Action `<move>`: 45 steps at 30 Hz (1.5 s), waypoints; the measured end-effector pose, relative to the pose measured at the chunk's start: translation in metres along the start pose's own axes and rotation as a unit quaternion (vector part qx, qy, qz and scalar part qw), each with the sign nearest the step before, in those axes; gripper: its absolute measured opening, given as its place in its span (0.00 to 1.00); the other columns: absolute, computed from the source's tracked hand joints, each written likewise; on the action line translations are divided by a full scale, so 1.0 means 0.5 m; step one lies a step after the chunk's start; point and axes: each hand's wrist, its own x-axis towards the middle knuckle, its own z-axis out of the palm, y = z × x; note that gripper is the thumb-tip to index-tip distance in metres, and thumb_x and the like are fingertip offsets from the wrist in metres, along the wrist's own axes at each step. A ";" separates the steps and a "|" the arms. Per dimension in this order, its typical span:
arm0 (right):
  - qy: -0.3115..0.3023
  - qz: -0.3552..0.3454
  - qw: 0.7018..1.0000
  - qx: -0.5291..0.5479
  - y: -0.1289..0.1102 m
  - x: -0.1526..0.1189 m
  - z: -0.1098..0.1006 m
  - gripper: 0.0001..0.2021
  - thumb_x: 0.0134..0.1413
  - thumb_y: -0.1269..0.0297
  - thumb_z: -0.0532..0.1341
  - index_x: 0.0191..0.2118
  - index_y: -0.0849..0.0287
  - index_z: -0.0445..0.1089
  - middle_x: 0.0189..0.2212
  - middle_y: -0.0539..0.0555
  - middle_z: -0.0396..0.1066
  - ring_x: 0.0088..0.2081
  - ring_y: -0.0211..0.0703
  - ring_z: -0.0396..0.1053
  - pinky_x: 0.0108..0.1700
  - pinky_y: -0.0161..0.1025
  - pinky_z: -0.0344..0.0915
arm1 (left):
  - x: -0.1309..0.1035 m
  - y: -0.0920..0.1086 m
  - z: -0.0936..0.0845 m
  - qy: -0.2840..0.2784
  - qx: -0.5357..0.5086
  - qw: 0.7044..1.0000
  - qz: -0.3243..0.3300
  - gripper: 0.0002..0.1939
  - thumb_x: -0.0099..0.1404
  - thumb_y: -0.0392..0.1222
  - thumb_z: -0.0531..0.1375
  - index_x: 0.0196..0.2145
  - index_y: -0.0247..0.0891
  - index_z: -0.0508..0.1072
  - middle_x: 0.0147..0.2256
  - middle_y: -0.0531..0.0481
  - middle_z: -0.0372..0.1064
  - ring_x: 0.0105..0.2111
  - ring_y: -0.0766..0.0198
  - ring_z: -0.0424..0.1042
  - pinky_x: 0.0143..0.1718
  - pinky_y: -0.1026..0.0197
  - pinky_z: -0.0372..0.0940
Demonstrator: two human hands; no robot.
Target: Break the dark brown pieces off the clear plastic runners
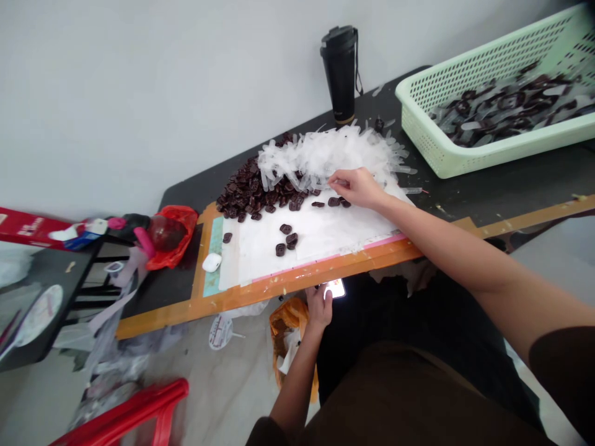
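Observation:
My right hand (pixel 356 186) is over the white work sheet (pixel 251 254), its fingers pinched at the front edge of a heap of translucent plastic strips (pixel 344 148); what they hold, if anything, is too small to make out. Small dark brown pieces (pixel 246 189) are piled left of the strips, and several lie loose on the sheet, two of them just below my right hand. Below the table edge, my left hand (pixel 319 305) is wrapped round a phone (pixel 334 288) with a lit screen.
A green basket (pixel 483 152) of dark pieces and strips stands at the right, a black tumbler (pixel 339 74) behind the heap. A white case (pixel 212 262) and red bag (pixel 190 217) lie left. An orange bag (pixel 279 322) and red stool (pixel 162 396) are below.

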 end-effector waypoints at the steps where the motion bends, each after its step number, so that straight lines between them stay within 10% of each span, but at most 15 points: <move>1: -0.001 0.001 1.000 0.000 -0.001 0.000 0.000 0.11 0.57 0.62 0.56 0.38 0.60 0.73 0.23 0.52 0.70 0.26 0.40 0.65 0.32 0.37 0.59 | -0.002 -0.001 0.000 0.003 -0.005 1.000 0.003 0.26 0.70 0.52 0.43 0.50 0.38 0.74 0.51 0.39 0.66 0.54 0.49 0.60 0.58 0.45 0.55; 45: -0.004 0.006 1.000 0.004 -0.001 0.001 0.000 0.11 0.57 0.62 0.56 0.37 0.61 0.74 0.22 0.53 0.70 0.26 0.40 0.64 0.32 0.37 0.58 | -0.001 0.000 -0.002 -0.007 -0.013 1.000 0.008 0.26 0.70 0.50 0.42 0.52 0.39 0.73 0.53 0.40 0.65 0.58 0.50 0.57 0.60 0.45 0.53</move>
